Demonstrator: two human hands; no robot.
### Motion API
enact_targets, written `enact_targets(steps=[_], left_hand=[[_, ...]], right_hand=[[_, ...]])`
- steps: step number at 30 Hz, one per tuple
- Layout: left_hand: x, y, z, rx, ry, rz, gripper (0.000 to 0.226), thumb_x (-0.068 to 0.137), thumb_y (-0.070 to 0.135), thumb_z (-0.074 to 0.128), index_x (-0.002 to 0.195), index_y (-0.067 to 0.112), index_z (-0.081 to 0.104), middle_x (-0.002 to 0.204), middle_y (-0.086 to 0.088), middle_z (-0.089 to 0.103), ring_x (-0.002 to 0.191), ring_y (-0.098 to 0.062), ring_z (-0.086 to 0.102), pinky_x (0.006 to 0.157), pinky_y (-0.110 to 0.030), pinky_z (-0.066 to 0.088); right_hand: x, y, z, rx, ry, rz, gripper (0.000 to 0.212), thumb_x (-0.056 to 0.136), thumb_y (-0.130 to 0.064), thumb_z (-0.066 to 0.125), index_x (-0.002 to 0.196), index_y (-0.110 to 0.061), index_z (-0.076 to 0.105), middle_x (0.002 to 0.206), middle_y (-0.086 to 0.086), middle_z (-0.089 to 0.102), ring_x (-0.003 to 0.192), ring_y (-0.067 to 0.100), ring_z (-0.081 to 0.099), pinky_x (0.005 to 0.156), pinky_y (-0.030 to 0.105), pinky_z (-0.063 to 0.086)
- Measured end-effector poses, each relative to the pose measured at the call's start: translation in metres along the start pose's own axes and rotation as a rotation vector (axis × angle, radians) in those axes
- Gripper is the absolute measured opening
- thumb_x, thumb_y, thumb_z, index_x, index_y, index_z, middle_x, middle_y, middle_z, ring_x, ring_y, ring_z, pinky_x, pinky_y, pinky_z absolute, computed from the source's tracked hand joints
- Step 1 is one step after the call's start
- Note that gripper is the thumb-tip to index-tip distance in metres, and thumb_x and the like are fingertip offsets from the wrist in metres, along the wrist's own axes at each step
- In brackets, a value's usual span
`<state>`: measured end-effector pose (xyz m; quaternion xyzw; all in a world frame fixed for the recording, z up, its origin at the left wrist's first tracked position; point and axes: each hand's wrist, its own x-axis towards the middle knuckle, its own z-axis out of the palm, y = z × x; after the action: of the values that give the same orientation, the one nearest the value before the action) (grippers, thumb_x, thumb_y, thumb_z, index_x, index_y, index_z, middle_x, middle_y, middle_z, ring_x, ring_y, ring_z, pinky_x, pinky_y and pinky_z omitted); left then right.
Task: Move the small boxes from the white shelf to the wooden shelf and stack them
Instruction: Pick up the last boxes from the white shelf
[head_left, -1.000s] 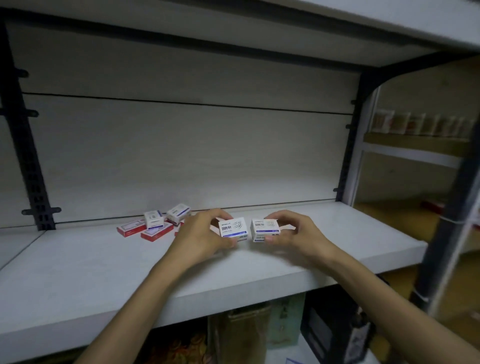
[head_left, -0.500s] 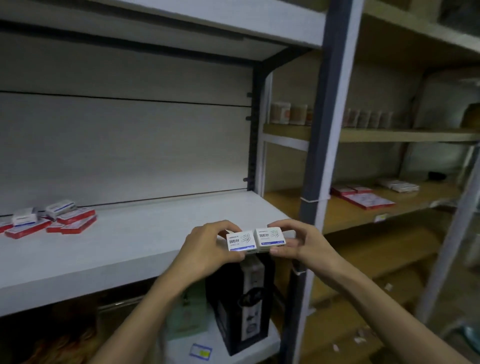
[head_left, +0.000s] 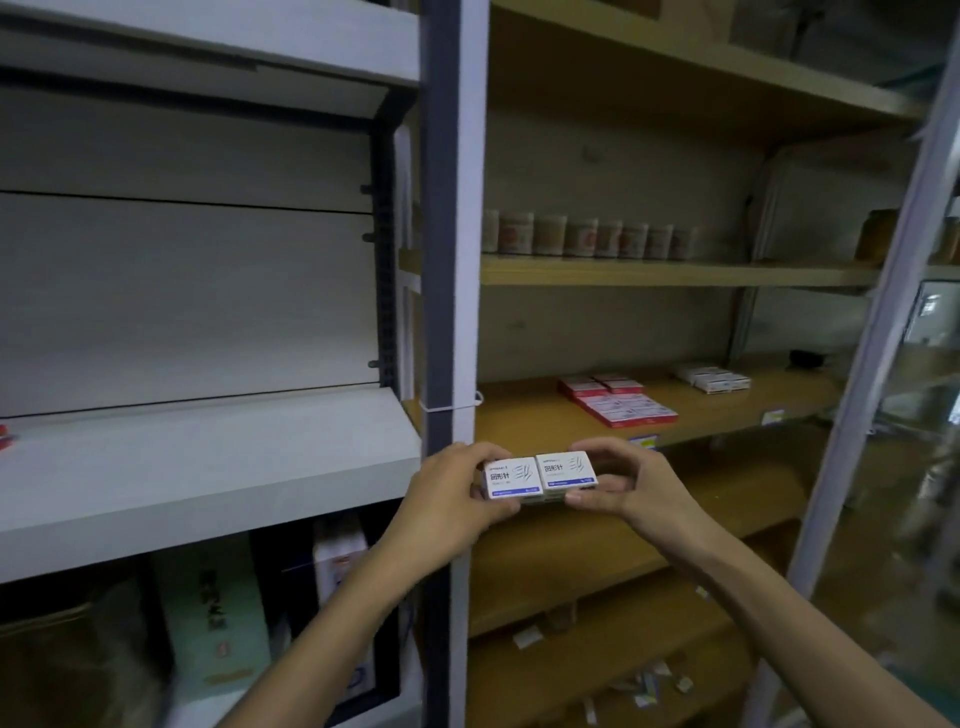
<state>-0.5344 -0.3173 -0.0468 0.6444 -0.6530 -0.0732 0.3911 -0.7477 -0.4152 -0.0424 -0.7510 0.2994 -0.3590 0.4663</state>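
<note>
The left hand (head_left: 447, 506) and right hand (head_left: 631, 483) pinch two small white blue-striped cardboard boxes (head_left: 540, 475) side by side, long axes running nine to three o'clock, printed faces up.

Dim light, blurred edges — wide-angle bowing

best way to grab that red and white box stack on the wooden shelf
Take the red and white boxes by their two short ends, reaching in from the open front of the wooden shelf. They lie flat and low, so the top gives nothing to pinch. Both hands now hold other boxes.
</note>
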Motion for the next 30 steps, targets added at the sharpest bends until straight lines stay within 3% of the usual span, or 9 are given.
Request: enact_targets(steps=[6,11,22,27,30], left_hand=[[0.054,0.025,0.062,-0.004,0.008,-0.012,0.043,0.084,0.039,0.075,0.124,0.04,0.058,0.113,0.019,0.058,0.088,-0.004,0.061,0.073,-0.019,0.054],[0.113,0.046,0.127,-0.014,0.028,-0.036,0.046,0.086,0.035,0.074,0.128,0.036,0.056,0.121,0.015,0.056,0.091,-0.005,0.058,0.068,-0.015,0.045],[0.238,0.102,0.231,0.054,0.036,-0.081,0.048,0.091,0.034,0.069,0.134,0.027,0.049,0.131,0.01,0.054,0.117,-0.006,0.047,0.088,-0.023,0.048],[0.286,0.122,0.263,0.12,0.035,-0.108,0.038,0.09,0.037,0.07,0.122,0.027,0.053,0.124,0.009,0.059,0.106,-0.005,0.051,0.067,-0.013,0.04],[0.31,0.133,0.288,0.134,0.002,-0.11,0.036,0.089,0.038,0.07,0.119,0.028,0.055,0.121,0.007,0.061,0.104,-0.007,0.055,0.075,-0.019,0.049]], right_hand=[[0.027,0.041,-0.071,-0.006,0.025,-0.003,0.05,0.077,-0.001,0.081,0.119,-0.02,0.064,0.106,-0.004,0.075,0.096,0.009,0.074,0.075,0.019,0.058],[0.06,0.075,-0.142,-0.017,0.018,0.006,0.052,0.075,-0.002,0.081,0.121,-0.02,0.063,0.109,-0.002,0.075,0.097,0.011,0.074,0.075,0.018,0.058],[0.139,0.125,-0.292,-0.116,-0.007,-0.006,0.05,0.079,-0.008,0.08,0.123,-0.027,0.064,0.112,-0.006,0.073,0.099,0.004,0.071,0.08,0.024,0.06],[0.173,0.149,-0.342,-0.2,-0.007,-0.051,0.049,0.079,-0.012,0.081,0.122,-0.028,0.065,0.116,-0.01,0.068,0.097,0.005,0.069,0.076,0.019,0.058],[0.193,0.17,-0.376,-0.25,0.015,-0.054,0.048,0.079,-0.016,0.082,0.122,-0.028,0.066,0.115,-0.014,0.066,0.094,0.012,0.069,0.072,0.017,0.057]])
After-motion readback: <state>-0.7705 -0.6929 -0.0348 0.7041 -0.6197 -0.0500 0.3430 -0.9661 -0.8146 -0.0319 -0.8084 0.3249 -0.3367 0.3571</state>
